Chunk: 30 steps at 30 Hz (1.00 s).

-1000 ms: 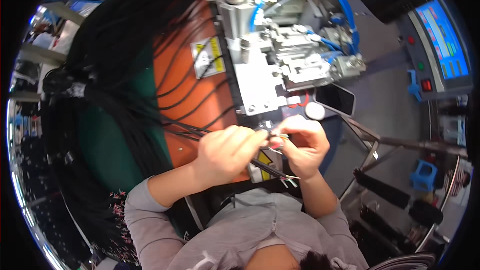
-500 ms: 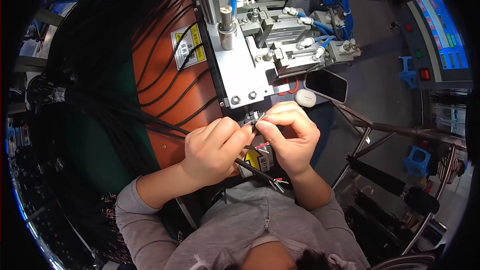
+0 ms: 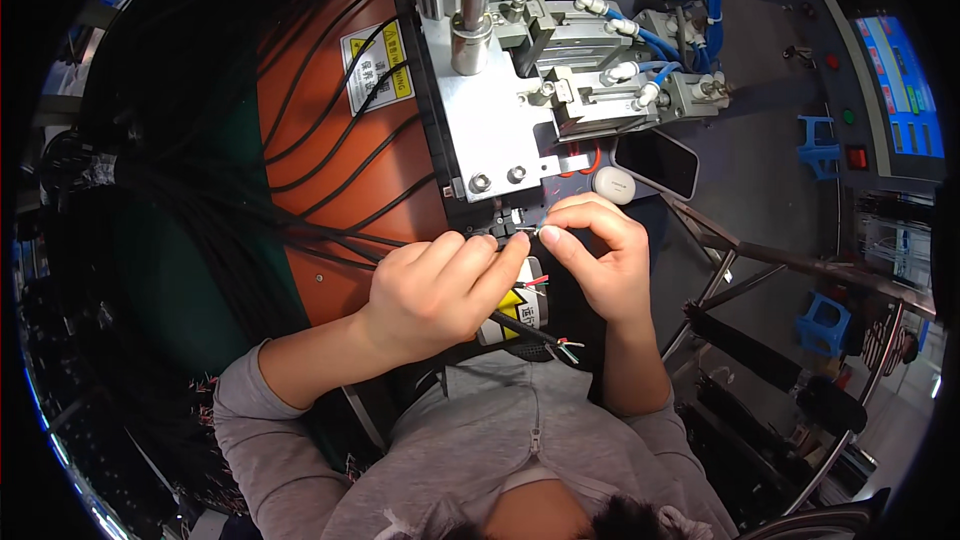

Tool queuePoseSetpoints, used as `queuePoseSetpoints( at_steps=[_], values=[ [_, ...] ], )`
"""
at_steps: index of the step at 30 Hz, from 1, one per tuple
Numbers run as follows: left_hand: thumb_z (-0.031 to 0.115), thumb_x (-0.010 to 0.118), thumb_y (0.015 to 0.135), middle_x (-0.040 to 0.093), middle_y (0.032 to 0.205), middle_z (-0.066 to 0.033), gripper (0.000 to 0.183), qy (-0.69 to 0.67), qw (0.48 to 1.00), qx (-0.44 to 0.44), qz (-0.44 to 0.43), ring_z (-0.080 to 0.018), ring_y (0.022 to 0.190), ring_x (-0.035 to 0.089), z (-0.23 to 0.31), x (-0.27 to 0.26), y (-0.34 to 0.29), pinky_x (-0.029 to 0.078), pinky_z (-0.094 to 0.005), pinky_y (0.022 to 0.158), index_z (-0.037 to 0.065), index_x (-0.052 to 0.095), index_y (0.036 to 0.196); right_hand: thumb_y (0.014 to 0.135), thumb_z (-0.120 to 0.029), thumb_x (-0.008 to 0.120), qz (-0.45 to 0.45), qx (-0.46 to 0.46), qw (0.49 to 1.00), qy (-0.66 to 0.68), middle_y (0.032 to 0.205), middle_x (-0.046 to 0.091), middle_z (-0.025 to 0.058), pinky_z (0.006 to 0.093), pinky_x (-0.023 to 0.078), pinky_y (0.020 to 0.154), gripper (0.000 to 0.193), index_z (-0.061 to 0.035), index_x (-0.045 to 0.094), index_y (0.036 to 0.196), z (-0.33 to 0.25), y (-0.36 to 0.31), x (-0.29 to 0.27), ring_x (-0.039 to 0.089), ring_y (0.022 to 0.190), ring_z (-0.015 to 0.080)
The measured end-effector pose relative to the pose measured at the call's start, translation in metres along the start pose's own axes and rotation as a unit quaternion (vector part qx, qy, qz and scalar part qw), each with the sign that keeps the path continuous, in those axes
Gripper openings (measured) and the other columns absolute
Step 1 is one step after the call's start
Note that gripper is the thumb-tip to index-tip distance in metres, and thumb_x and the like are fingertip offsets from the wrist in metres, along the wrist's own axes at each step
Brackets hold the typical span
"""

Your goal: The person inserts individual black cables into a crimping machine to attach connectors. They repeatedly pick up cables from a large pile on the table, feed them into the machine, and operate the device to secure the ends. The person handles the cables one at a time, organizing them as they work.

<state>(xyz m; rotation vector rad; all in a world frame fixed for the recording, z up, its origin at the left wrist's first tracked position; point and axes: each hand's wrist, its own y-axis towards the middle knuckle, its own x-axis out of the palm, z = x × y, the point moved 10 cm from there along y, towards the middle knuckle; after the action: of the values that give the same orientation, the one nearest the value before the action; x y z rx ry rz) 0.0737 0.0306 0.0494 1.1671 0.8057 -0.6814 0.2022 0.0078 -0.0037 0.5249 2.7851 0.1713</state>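
Note:
Black cables [image 3: 520, 326] run under my left hand [image 3: 430, 292], which is closed around them. Stripped ends with thin coloured wires [image 3: 566, 348] stick out past it, and a second bundle of wire ends [image 3: 534, 283] shows just below its fingertips. My right hand [image 3: 605, 255] pinches with thumb and forefinger at a thin wire tip beside the left fingertips; the tip is mostly hidden. Both hands meet just in front of a small black fixture [image 3: 508, 223], below the metal plate [image 3: 490, 145] of a machine.
Air cylinders with blue hoses [image 3: 650, 50] fill the machine's top. A phone [image 3: 655, 162] and a white round case [image 3: 613, 185] lie to its right. More black cables [image 3: 340, 190] cross the orange panel [image 3: 310, 155] at left. A control screen [image 3: 900, 90] stands far right.
My right fingertips have drawn a little to the right, and my left forefinger now reaches out straighter. The coloured wires at the fingertips are less visible. The whole view has shifted slightly.

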Motion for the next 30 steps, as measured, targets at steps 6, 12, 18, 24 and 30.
queuePoseSetpoints(
  at_steps=[6,12,18,24,30],
  values=[
    [0.012,0.061,0.069,0.046,0.073,0.0018,0.031,0.049,0.997,-0.028,-0.061,-0.0091,0.056,0.044,-0.003,0.017,0.0,0.034,-0.0211,0.042,0.006,0.066,0.099,0.073,0.0,0.065,0.055,-0.103,0.979,-0.17,0.072,0.06,0.0103,0.0333,0.044,0.06,0.005,-0.0008,0.061,0.076,-0.015,0.006,0.012,0.055,0.065,0.026],
    [0.008,0.063,0.073,0.039,0.069,0.0002,0.029,0.077,0.992,-0.056,-0.083,-0.0095,0.055,0.043,-0.003,0.02,0.001,0.033,-0.0224,0.041,0.008,0.067,0.102,0.07,0.001,0.065,0.057,-0.094,0.978,-0.175,0.068,0.055,0.0085,0.0335,0.043,0.059,0.008,-0.0025,0.057,0.071,-0.01,0.0,0.014,0.052,0.064,0.0248],
    [0.009,0.062,0.07,0.041,0.068,0.0009,0.027,0.063,0.995,-0.047,-0.061,-0.0088,0.054,0.045,-0.005,0.017,0.002,0.033,-0.0218,0.041,0.006,0.066,0.097,0.072,0.0,0.063,0.091,-0.045,0.99,-0.1,0.069,0.055,0.0094,0.0313,0.042,0.059,0.007,-0.0016,0.056,0.07,0.008,0.002,0.012,0.051,0.064,0.024],
    [0.01,0.063,0.067,0.046,0.07,0.0019,0.023,0.039,0.999,-0.031,-0.01,-0.0088,0.057,0.05,-0.011,0.013,0.004,0.035,-0.0218,0.044,0.006,0.065,0.09,0.078,-0.002,0.053,0.051,0.188,0.946,0.26,0.067,0.051,0.0052,0.0255,0.039,0.058,0.007,0.0017,0.052,0.072,0.075,-0.01,0.034,0.048,0.062,0.0102],
    [0.01,0.064,0.067,0.054,0.078,0.0013,0.021,0.022,0.998,-0.051,-0.003,-0.0098,0.061,0.053,-0.018,0.013,0.002,0.037,-0.0229,0.047,0.007,0.065,0.088,0.078,-0.003,0.059,0.104,0.029,0.994,-0.024,0.07,0.055,0.0087,0.028,0.042,0.062,0.007,0.0005,0.055,0.074,0.025,0.001,0.016,0.053,0.065,0.0176]
  ],
)
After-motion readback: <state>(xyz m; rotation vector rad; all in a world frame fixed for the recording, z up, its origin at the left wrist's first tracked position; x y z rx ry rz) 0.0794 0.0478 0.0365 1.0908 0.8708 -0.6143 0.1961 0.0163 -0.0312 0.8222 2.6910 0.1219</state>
